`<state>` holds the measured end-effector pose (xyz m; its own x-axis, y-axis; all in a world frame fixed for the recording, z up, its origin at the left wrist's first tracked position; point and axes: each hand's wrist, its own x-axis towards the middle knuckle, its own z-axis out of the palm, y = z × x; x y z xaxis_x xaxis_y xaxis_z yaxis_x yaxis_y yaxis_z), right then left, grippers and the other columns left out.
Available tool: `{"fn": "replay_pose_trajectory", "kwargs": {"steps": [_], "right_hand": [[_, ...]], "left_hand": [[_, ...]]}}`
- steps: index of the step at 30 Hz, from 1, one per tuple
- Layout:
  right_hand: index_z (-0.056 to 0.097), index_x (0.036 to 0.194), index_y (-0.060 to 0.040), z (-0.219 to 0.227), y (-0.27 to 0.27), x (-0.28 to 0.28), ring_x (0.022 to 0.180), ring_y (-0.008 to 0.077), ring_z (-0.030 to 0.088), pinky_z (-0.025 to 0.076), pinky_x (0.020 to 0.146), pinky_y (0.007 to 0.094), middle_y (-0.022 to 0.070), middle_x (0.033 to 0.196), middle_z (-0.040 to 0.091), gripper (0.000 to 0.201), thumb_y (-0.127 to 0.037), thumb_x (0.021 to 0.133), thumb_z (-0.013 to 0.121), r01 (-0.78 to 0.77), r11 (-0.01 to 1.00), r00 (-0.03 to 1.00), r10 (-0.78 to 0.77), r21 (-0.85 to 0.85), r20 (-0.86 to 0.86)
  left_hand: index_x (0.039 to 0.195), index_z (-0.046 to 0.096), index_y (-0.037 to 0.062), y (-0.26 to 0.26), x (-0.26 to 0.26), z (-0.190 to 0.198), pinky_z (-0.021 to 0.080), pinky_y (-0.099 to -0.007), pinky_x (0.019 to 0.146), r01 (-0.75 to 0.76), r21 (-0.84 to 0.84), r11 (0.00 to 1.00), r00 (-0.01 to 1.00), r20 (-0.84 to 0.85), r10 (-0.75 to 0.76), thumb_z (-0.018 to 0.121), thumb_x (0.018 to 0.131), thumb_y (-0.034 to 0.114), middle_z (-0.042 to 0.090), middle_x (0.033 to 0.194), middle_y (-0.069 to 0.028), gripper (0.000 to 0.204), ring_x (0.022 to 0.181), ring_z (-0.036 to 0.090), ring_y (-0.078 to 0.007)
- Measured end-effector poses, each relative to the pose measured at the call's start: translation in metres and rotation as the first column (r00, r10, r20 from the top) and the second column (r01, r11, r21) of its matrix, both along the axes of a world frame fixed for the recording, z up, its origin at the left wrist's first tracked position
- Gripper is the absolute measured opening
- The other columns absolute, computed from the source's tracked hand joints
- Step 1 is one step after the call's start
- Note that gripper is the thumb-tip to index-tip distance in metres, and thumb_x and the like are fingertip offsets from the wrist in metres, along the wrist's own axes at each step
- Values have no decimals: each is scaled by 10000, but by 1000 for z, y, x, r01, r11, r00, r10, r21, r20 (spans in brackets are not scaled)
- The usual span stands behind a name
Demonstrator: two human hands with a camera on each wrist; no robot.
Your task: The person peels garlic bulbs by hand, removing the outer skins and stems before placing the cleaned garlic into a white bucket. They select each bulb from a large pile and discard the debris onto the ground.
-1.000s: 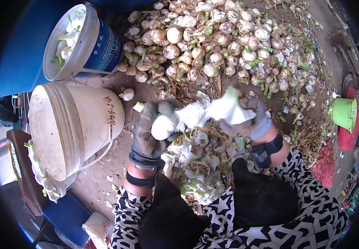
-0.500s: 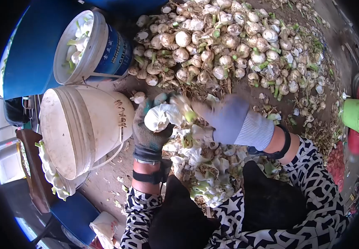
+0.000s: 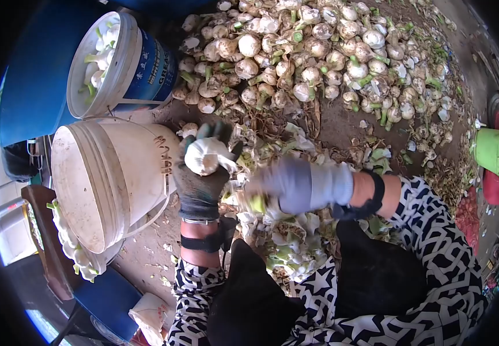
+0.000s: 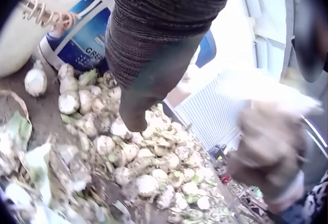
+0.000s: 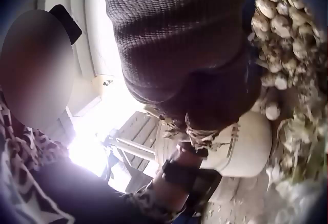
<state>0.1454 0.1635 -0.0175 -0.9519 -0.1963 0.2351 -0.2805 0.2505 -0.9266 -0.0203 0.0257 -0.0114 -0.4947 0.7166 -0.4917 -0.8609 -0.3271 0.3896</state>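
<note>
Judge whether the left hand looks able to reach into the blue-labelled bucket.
Probably yes: the blue-labelled bucket has an uncovered mouth and stands near the left hand, though a garlic bulb occupies that palm.

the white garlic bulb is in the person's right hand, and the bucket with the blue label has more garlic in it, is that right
Not quite: the head view shows the white garlic bulb in the left hand, not the right. The blue-labelled bucket does have more garlic in it.
</note>
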Motion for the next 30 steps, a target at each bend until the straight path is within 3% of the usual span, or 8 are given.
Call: {"fn": "replay_pose_trajectory", "kwargs": {"steps": [4, 11, 13, 16, 19, 24, 28, 30], "right_hand": [[598, 929, -70, 23, -29, 31, 701, 286, 631, 511, 640, 391, 93, 833, 632, 123, -159, 845, 607, -553, 833, 800, 526, 13, 290], [612, 991, -64, 23, 16, -13, 799, 329, 653, 534, 697, 421, 142, 1064, 616, 214, -193, 820, 622, 416, 856, 909, -393, 306, -138], [588, 1065, -62, 13, 18, -25, 783, 339, 655, 538, 681, 424, 148, 1090, 612, 278, -180, 817, 623, 456, 856, 887, -416, 244, -201], [525, 1206, -64, 29, 13, -27, 779, 349, 658, 542, 667, 429, 163, 1137, 604, 417, -181, 819, 626, 520, 818, 853, -479, 245, -207], [470, 1313, -82, 38, 5, -31, 780, 340, 666, 538, 647, 423, 173, 1194, 592, 532, -260, 838, 631, 488, 784, 861, -505, 384, -64], [583, 1178, -101, 4, 0, -45, 563, 280, 617, 470, 461, 397, 103, 853, 645, 375, -288, 855, 629, 481, 661, 860, -482, 576, -166], [597, 1068, -96, 0, 0, -47, 493, 264, 577, 438, 412, 396, 94, 698, 603, 295, -186, 789, 630, 531, 591, 845, -429, 608, -321], [612, 1010, -95, 8, -4, -43, 562, 276, 612, 472, 486, 413, 107, 705, 625, 226, -160, 793, 603, 382, 739, 919, -364, 555, -148]], "left_hand": [[1287, 491, 66, -2, -7, 4, 259, -646, 1071, -82, 29, 996, 997, 6, 82, 376, 966, 342, 505, 1351, -150, 439, 1321, 397, -344], [1168, 588, -11, -3, 5, 2, 285, -611, 1077, -44, 65, 997, 997, 73, 39, 469, 930, 346, 543, 1274, -246, 445, 1307, 403, -375], [1139, 589, -14, -7, 8, 0, 412, -513, 1015, -47, -476, 878, 388, -819, -423, 581, 880, 219, 591, 1212, -212, 348, 1214, 512, -329], [1104, 586, -12, -3, 18, 27, 502, -364, 899, -247, -659, 711, 28, -738, -674, 680, 784, 77, 650, 1100, -146, 345, 1041, 622, -240], [1078, 594, 4, -12, 11, -12, 514, -278, 813, -234, -559, 795, 254, -825, -505, 748, 684, 35, 680, 990, -91, 424, 893, 655, -170], [997, 624, 8, -2, 19, 19, 524, -299, 752, -400, -601, 692, -95, -724, -684, 791, 635, 97, 676, 868, -93, 408, 800, 665, -199], [1085, 618, 16, -7, 17, 7, 509, -346, 854, -269, -710, 651, 0, -676, -737, 720, 743, 199, 675, 1004, -137, 401, 943, 652, -237], [1228, 571, 38, -9, 7, -15, 439, -406, 994, 40, -430, 902, 658, -668, -347, 552, 872, 320, 610, 1200, -192, 455, 1168, 554, -300]]}}
